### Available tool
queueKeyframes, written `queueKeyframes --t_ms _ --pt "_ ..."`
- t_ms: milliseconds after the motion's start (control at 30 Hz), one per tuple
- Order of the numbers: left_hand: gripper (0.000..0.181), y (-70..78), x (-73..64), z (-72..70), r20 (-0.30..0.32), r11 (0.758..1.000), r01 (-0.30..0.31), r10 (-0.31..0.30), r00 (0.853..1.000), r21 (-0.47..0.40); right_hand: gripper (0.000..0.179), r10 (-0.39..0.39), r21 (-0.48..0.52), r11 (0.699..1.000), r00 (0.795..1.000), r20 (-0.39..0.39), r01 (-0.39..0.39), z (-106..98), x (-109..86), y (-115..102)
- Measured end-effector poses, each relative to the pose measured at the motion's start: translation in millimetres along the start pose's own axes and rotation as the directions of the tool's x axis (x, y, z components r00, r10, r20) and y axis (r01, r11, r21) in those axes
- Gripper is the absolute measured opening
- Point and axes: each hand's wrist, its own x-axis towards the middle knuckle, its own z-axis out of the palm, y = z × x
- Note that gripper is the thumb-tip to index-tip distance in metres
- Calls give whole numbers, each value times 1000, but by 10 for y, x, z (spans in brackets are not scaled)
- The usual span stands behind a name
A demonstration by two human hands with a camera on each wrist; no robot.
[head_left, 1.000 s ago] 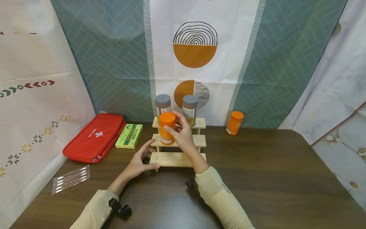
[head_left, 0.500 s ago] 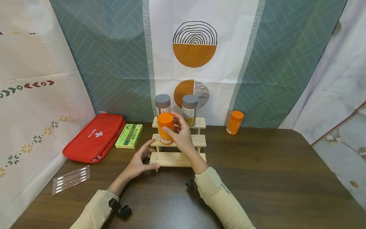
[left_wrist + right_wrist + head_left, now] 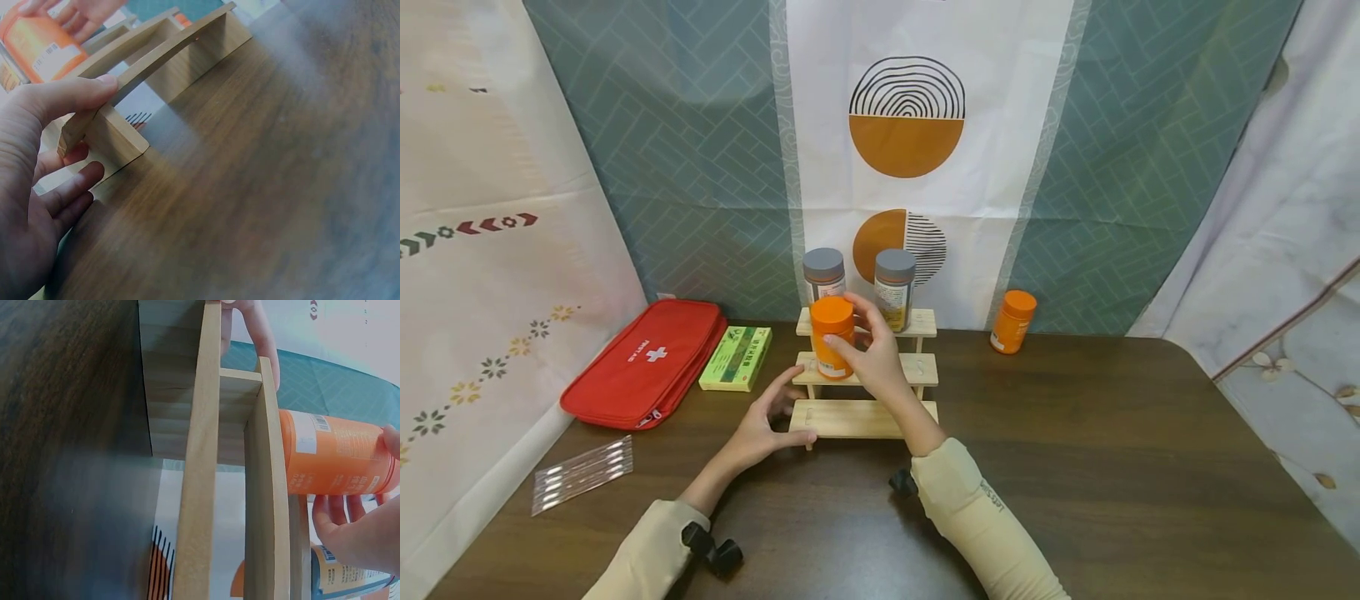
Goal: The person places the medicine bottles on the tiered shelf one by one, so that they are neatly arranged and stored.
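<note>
A wooden three-tier display stand (image 3: 865, 418) stands on the table. My right hand (image 3: 880, 357) holds an orange bottle (image 3: 832, 333) near its lid, thumb on one side and fingers on the other. The bottle is upright at the left of the middle tier, and its base meets that tier in the right wrist view. My left hand (image 3: 37, 144) grips the stand's left end, its thumb on the lowest tier's front edge and its fingers round the side. Two grey-lidded jars, one left (image 3: 824, 271) and one right (image 3: 895, 287), stand on the top tier.
A second orange bottle (image 3: 1013, 322) stands at the back right of the table (image 3: 1075, 467). To the left lie a red first-aid pouch (image 3: 643, 362), a green-yellow box (image 3: 736, 358) and a clear packet of cotton swabs (image 3: 583, 475). Patterned cloth hangs behind and on both sides.
My right hand has slid the orange bottle slightly left along the middle tier. The left hand keeps its grip on the stand. The head view has shifted a little.
</note>
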Motion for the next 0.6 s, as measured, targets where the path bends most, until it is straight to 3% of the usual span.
queueKeyframes --t_ms 400,600 --pt "93 -10 -4 -7 0 1000 4 -4 1000 25 58 11 -25 1000 999 38 -10 -68 4 -46" --pt "93 -11 -4 -6 -4 1000 -6 6 1000 23 57 -42 -78 996 999 6 42 -110 10 -121"
